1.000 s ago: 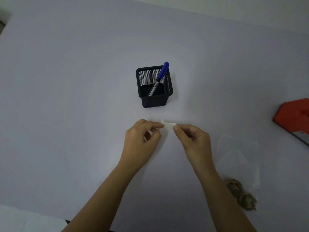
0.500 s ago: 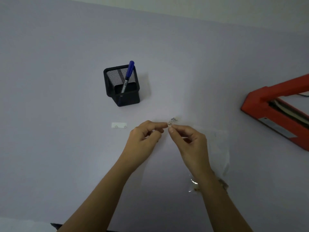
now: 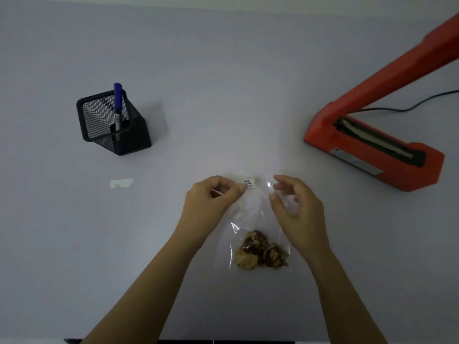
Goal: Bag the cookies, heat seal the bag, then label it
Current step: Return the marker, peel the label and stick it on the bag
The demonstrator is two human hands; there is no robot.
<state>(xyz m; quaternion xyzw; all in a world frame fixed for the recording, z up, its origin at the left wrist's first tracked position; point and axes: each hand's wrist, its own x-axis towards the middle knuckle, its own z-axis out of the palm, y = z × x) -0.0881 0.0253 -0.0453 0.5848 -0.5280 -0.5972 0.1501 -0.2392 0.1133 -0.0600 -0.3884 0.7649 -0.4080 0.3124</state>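
Observation:
A clear plastic bag (image 3: 250,214) lies on the table between my hands, with brown cookies (image 3: 260,253) bunched at its near end. My left hand (image 3: 213,199) pinches a small white written label (image 3: 248,183) by its left end, just over the bag's far edge. My right hand (image 3: 295,204) hovers over the bag's right side, fingers curled and apart, holding nothing.
A black mesh pen holder (image 3: 113,122) with a blue marker (image 3: 118,103) stands at the far left. A white backing strip (image 3: 121,183) lies near it. An orange heat sealer (image 3: 372,142) with its arm raised sits at the right, its black cable trailing off behind.
My right hand has let go of the label and opened; my left hand alone holds it now. The view has shifted, so the bag and cookies sit under my hands.

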